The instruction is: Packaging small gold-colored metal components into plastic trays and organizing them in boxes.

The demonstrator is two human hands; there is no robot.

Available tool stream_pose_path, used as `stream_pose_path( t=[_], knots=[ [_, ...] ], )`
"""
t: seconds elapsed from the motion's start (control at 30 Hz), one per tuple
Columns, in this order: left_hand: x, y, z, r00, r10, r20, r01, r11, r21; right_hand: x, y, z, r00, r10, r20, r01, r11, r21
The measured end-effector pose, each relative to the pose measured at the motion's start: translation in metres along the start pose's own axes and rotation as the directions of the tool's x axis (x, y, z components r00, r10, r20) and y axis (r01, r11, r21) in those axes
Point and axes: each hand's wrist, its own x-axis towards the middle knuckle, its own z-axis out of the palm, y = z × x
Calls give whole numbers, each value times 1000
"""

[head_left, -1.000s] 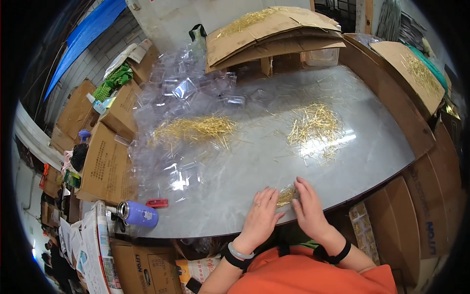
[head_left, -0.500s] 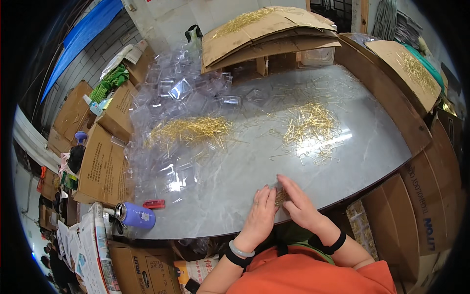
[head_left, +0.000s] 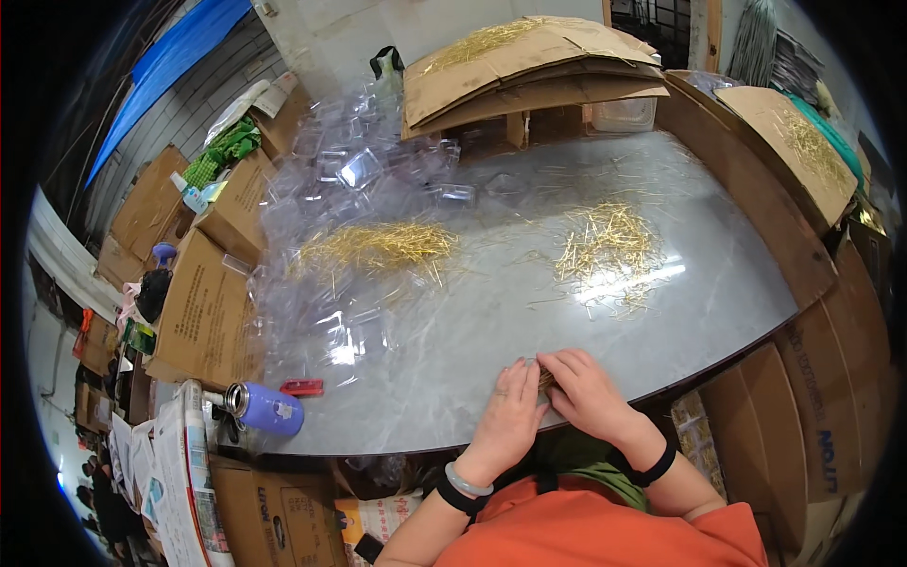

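Near the front edge of the grey table, my left hand and my right hand are brought together around a small bundle of thin gold wire pieces. Only a sliver of the bundle shows between the fingers; the rest is hidden. Both hands are closed on it, with the right fingers bent over its far end. Beyond my right hand lies a loose pile of gold wire pieces, some with what look like hooked ends. Another gold pile rests farther left, upon clear plastic boxes.
Many clear plastic boxes crowd the table's left side. A purple bottle stands open near a red object. Cardboard sheets lie at the back. A cardboard wall borders the right side, and cartons stand left.
My right fingers, stretched out before, have curled down over the bundle and come closer to the left hand. The whole view has shifted slightly.
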Motion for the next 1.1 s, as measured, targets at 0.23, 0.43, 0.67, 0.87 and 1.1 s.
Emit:
stream_pose_path(
  t=[0.23,0.43,0.67,0.87,1.1],
  knots=[
    [2,1,3,999,-12,32,11,1000,13,-13,-12,23,993,107,-52,-70,882,466],
    [-3,-6,1,998,-54,28,53,998,27,-5,-2,6,997,-69,-30,74,979,189],
    [-5,-2,12,991,-127,-43,123,990,-71,-6,-20,23,992,-115,-51,97,958,-269],
    [-10,-11,4,994,-107,-8,101,960,-262,-4,-16,23,989,-119,-85,79,923,-377],
    [-21,-101,-129,803,-543,-247,590,662,463,-11,13,8,982,-22,-188,-37,950,-309]
  ],
)
